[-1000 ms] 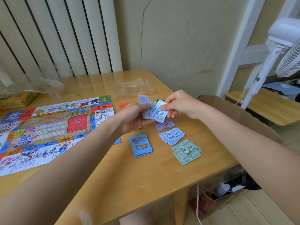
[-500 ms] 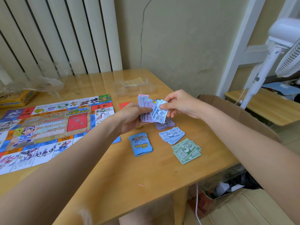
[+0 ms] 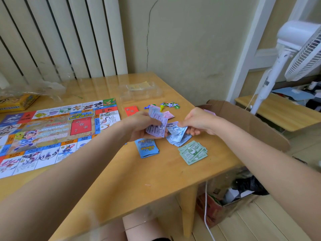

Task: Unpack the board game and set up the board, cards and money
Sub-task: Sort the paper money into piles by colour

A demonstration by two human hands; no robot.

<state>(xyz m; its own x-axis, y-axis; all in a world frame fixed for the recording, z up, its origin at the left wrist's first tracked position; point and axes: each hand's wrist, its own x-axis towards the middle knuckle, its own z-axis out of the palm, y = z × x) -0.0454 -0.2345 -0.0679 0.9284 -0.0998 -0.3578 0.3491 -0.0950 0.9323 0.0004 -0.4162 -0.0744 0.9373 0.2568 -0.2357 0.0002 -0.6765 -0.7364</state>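
1. The left hand grips a fanned stack of purple notes, thumb across the top; one note reads "200".
2. The right hand pinches a bent blue-grey note between thumb and fingers, just above the blue-grey note pile on the table.
3. The green note pile lies near the table's right edge, beside the blue-grey pile; its figures are too small to read.
4. The blue card deck lies flat below the left hand, with yellow characters that cannot be read.
5. A red card, pink notes and coloured pawns lie beyond the hands.
6. The game board lies unfolded at left, with a red centre panel bearing "?" marks.
7. A yellow box and a clear plastic tray sit at the far edge.
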